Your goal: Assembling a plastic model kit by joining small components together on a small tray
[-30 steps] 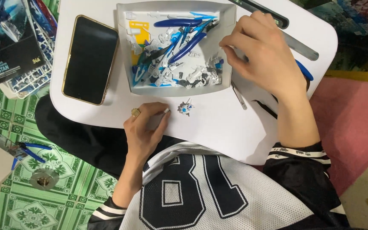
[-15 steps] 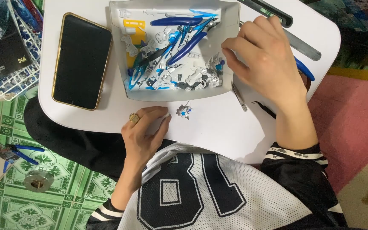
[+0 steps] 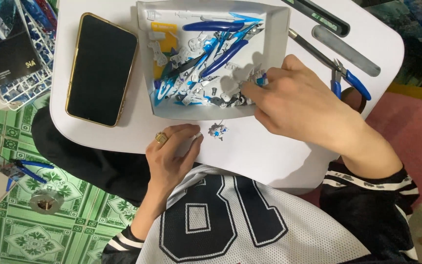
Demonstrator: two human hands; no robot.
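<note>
My right hand [image 3: 299,105] reaches into the white tray [image 3: 277,58], its fingertips among small white and blue plastic pieces [image 3: 221,93] at the tray's near right corner. Thumb and forefinger are close together; whether they grip a piece is hidden. My left hand [image 3: 172,156], with a gold ring, rests on the near edge of the white lap table [image 3: 269,151], fingers loosely bent and holding nothing. Its fingertips lie just left of a small white-and-blue assembled part [image 3: 218,130] that sits on the table in front of the tray.
Blue-handled nippers [image 3: 221,49] lie in the tray. A black phone [image 3: 101,68] lies at the table's left. Blue-handled pliers [image 3: 348,78], a grey file [image 3: 348,51] and a dark tool [image 3: 318,14] lie at the right. Booklets and part frames [image 3: 10,58] sit far left; cutters [image 3: 28,168] lie on the green floor.
My right hand has moved from the tray's right rim down into the tray, onto the small pieces. The view has shifted a little. My left hand stays in place.
</note>
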